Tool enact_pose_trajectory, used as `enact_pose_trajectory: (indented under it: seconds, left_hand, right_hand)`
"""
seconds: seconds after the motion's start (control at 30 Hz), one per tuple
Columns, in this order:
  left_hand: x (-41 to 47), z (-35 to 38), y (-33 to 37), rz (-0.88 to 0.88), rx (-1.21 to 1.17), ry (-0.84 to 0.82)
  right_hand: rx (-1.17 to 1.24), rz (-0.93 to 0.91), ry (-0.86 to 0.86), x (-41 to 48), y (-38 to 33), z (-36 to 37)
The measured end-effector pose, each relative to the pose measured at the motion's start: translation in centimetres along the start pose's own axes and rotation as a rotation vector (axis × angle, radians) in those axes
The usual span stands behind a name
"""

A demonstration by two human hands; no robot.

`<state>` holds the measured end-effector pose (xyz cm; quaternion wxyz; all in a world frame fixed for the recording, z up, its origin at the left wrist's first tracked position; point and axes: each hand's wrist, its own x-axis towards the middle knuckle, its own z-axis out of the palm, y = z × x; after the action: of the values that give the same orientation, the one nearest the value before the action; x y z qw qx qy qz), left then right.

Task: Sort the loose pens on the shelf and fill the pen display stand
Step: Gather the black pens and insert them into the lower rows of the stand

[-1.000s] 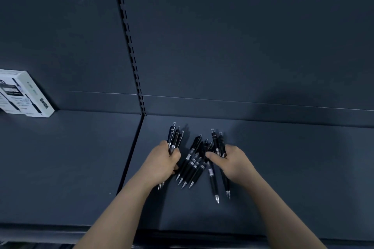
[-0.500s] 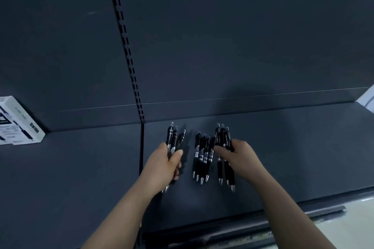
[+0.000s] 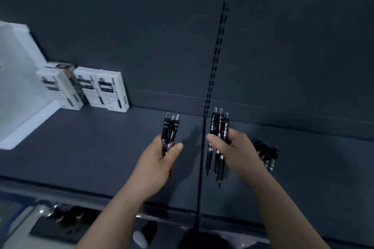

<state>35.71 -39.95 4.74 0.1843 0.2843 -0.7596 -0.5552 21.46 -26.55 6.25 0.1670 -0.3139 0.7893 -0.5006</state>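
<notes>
Boxes (image 3: pixel 95 89) stand back left on the shelf (image 3: pixel 91 147). My left hand (image 3: pixel 155 161) and right hand (image 3: pixel 236 151) each hold pens (image 3: pixel 170 127); loose pens (image 3: pixel 267 153) lie further right.

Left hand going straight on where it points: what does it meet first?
Probably the dark grey back panel; the left hand with its black click pens has only bare shelf before that, depth unclear.

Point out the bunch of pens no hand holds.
The loose bunch on the shelf, right of the right hand; it and the left hand grip theirs.
</notes>
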Motion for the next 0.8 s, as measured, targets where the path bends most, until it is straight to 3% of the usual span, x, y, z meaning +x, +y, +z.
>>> enact_pose_trajectory:
  seconds: [0.17, 0.47, 0.8]
  left_hand:
    - [-2.8, -6.1, -2.5, -0.040, -0.088, 0.127]
    - [-5.6, -20.3, -6.0, -0.063, -0.137, 0.367]
    - [-6.6, -37.0, -10.1, -0.116, -0.133, 0.382]
  right_hand:
    - [0.113, -0.094, -0.221, -0.3, -2.9, 6.8]
    - [0.090, -0.160, -0.382, 1.2, -10.3, 21.3]
    - [0.240, -0.091, -0.440, 1.4, -20.8, 38.6]
